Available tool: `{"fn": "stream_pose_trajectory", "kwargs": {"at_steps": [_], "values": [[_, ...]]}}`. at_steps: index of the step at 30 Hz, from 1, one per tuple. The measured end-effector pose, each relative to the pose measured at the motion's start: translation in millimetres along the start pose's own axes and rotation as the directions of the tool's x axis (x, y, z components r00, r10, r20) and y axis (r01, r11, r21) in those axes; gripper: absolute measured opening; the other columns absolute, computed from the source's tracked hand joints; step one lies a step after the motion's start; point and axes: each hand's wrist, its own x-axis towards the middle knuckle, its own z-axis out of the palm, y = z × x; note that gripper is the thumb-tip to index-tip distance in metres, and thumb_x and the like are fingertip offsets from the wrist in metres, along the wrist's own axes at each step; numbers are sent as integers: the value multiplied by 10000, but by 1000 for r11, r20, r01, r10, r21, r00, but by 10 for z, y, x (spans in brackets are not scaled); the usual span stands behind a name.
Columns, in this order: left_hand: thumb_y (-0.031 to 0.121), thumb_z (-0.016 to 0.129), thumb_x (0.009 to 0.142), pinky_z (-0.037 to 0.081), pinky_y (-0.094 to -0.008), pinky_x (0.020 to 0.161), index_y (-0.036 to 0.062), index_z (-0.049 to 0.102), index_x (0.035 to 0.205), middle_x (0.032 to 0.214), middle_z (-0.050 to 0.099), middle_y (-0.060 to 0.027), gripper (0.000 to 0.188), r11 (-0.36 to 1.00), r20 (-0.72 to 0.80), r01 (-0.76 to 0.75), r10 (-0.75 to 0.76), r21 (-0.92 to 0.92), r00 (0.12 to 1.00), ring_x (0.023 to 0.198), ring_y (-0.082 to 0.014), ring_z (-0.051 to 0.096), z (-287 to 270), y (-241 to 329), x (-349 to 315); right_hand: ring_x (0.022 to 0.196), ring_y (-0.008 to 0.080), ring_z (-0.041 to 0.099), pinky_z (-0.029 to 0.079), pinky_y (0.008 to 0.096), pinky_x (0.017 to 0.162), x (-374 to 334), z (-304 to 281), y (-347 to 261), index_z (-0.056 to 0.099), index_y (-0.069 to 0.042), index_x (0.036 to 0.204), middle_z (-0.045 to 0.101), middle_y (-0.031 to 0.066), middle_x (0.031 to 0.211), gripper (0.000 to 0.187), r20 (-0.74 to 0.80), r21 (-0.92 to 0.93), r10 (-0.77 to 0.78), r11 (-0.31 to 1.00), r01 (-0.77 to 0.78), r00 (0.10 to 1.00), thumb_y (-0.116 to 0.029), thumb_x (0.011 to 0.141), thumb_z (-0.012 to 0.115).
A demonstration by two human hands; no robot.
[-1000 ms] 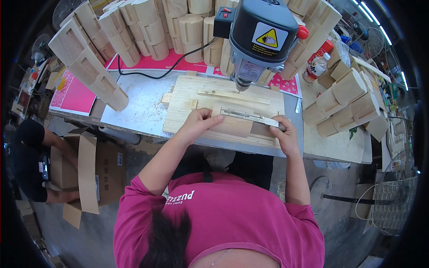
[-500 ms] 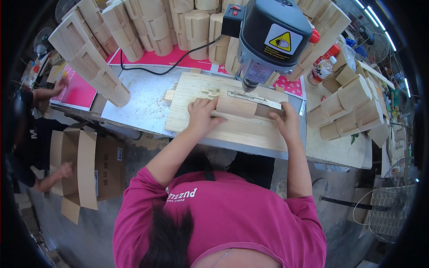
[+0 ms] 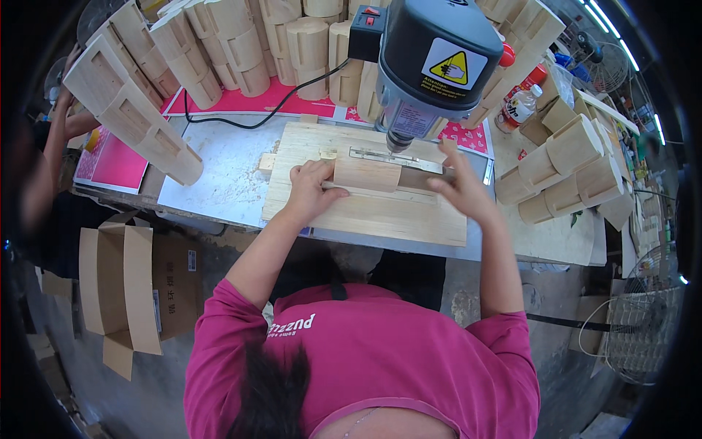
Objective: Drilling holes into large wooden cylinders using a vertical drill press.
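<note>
Wooden cylinder, drill overhead, columns behind

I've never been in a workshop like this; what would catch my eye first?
Probably the big dark drill at the top centre, with its yellow warning sign. Below it, the left hand touches the left end of a wooden piece on a board. Pale wooden columns crowd the back of the table.

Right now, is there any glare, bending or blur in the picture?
Head view: lamp tubes glare white at upper right; head view: the front-left wooden column leans outward, probably fisheye bending; head view: the co-worker's arm near the left rim looks soft, the left hand fairly sharp.
</note>
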Motion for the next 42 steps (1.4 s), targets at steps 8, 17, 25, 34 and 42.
{"fn": "stream_pose_trajectory", "kwargs": {"at_steps": [8,17,25,34,42], "values": [[243,785,573,259,-350,838,154,633,1013,802,552,11,474,996,0,36,-37,-81,999,867,-184,512,-11,4,16,676,160,565,446,278,616,898,-1111,-816,540,-25,1076,595,105,788,287,-571,204,-73,952,228,817,-248,898,508],[248,787,570,258,-347,838,164,646,1004,798,528,12,464,997,-1,42,-42,-68,999,846,-175,511,-35,-1,-32,507,205,515,396,296,501,339,-755,-1213,513,-11,720,486,127,594,229,-544,-216,-273,959,182,793,-180,873,533],[254,787,566,269,-352,820,165,645,1013,775,518,11,477,997,7,25,-25,-66,1000,835,-184,502,13,-31,9,481,223,464,348,318,462,-250,5,-846,611,9,843,485,100,582,72,-606,-89,-274,956,279,747,-21,807,557],[266,787,559,285,-356,796,113,644,884,748,516,-4,387,1000,-7,6,-6,-19,1000,815,-202,500,25,-20,21,510,245,450,353,349,502,-158,260,-497,607,-1,813,499,109,618,65,-584,-184,-416,904,385,698,-1,759,573],[339,772,579,274,-366,762,132,649,962,765,536,-9,453,996,-91,-76,80,46,993,786,-196,519,223,160,62,562,285,539,422,340,538,766,-847,-1124,568,-20,769,496,156,575,182,-672,-244,-245,964,104,699,-189,835,549]]}}
